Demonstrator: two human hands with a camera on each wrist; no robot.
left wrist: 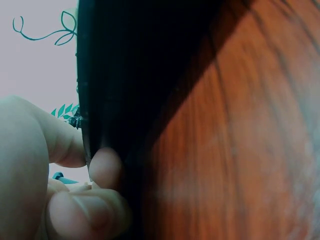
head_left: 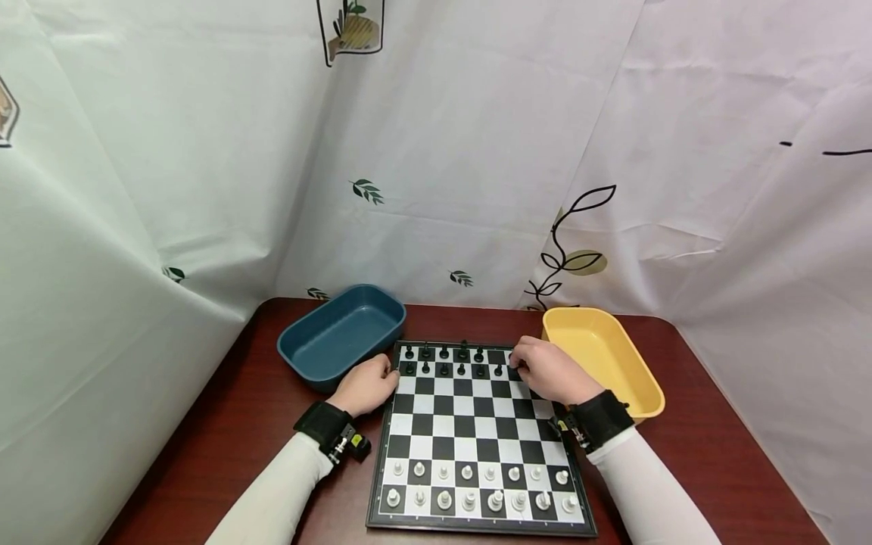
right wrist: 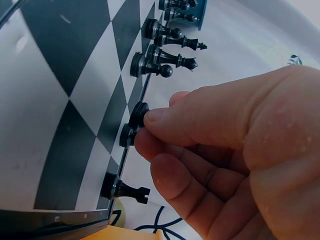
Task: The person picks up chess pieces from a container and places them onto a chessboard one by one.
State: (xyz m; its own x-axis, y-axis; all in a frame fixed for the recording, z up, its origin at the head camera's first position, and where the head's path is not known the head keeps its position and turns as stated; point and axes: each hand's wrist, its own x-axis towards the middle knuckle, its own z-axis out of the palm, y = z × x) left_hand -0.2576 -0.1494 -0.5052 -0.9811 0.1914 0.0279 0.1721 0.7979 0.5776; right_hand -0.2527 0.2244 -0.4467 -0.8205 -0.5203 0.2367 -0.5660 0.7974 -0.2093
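On the table lies a magnetic-looking chessboard [head_left: 463, 428] with black and white squares. My left hand [head_left: 365, 384] holds its left edge near the far corner; in the left wrist view fingertips [left wrist: 106, 167] pinch the dark board rim [left wrist: 115, 100]. At the far right, my right hand [head_left: 553, 371] pinches a black chess piece [right wrist: 138, 115] between thumb and index finger. The fingers hide its top, so its kind cannot be told. Close by stand a black rook [right wrist: 125, 190] and a black pawn [right wrist: 150, 66]. White pieces [head_left: 495, 499] fill the two near rows.
A blue tub [head_left: 300, 333] stands behind my left hand, beyond the board's far left corner. To the right, partly behind my right wrist, is a yellow tub [head_left: 640, 363]. White patterned cloth [head_left: 463, 151] rises behind the dark red table [head_left: 715, 454].
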